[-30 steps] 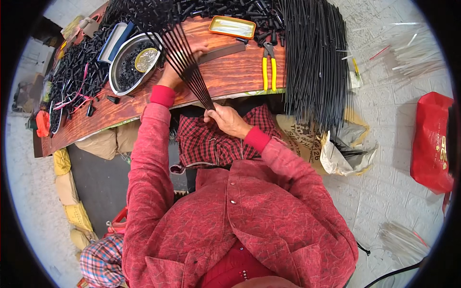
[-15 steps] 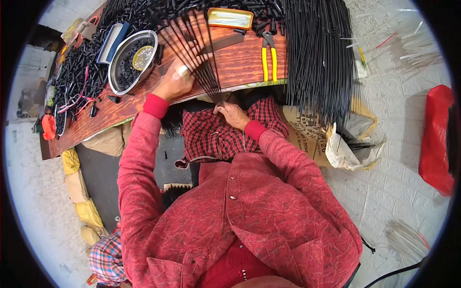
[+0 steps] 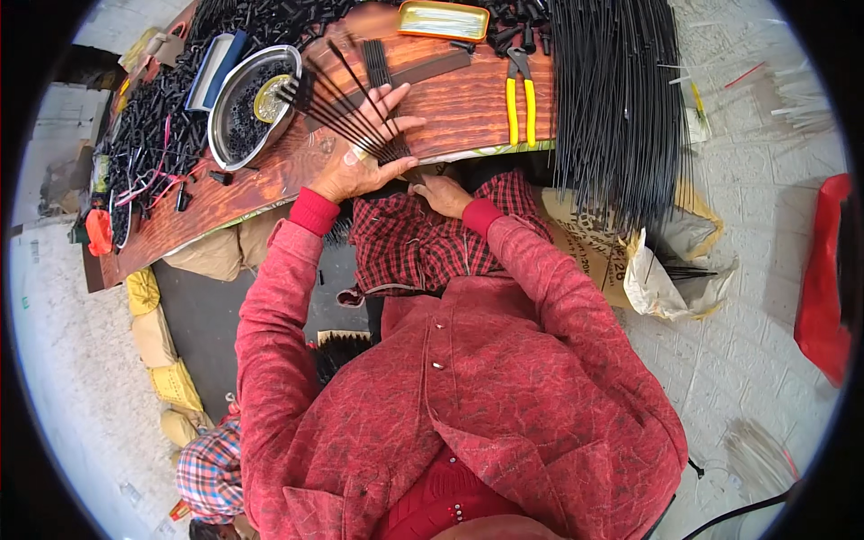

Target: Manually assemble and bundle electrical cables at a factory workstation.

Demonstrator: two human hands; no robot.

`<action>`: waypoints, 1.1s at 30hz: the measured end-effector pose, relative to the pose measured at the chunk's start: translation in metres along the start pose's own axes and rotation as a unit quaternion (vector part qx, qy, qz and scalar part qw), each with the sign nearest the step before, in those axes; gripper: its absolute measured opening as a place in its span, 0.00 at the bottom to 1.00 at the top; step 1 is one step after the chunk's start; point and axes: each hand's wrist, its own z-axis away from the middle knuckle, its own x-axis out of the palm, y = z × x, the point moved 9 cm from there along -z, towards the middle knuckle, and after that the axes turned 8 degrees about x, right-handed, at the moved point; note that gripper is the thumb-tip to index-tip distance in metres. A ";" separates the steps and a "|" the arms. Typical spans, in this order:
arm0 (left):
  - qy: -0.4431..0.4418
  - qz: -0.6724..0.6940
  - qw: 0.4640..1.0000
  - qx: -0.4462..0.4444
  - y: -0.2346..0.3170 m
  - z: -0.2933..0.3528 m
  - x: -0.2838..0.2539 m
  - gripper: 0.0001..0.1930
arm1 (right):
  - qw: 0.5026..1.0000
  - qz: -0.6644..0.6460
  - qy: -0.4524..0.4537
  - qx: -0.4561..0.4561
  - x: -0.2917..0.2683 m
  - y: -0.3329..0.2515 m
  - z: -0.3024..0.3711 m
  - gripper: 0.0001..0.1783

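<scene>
At 11 o'clock the fan of black rods (image 3: 364, 128) is pinched at its lower ends by the R hand (image 3: 442, 195), w/ the L hand (image 3: 364, 166) held flat, fingers spread & unclenched, rods crossing its palm. If the pinch is eased, rods could be slipped or crossed, & tips could be snagged on the metal bowl (image 3: 216, 148) (10–11) or dark bar (image 3: 432, 68) (12), both in the way. Yellow-handled pliers (image 3: 529, 103) are left at 1, the rod bundle (image 3: 616, 117) is draped over the table (image 3: 459, 99) edge at 1–2
</scene>
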 end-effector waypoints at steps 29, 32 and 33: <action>0.067 0.041 0.996 0.049 -0.009 0.018 0.012 0.34 | 0.953 0.112 0.111 -0.259 -0.122 -0.259 0.046 0.24; 0.083 0.061 0.994 0.034 -0.008 0.018 0.006 0.41 | 0.955 0.086 0.116 -0.258 -0.121 -0.266 0.050 0.18; 0.083 0.067 0.994 0.037 -0.006 0.016 0.002 0.45 | 0.959 0.074 0.115 -0.248 -0.122 -0.264 0.049 0.15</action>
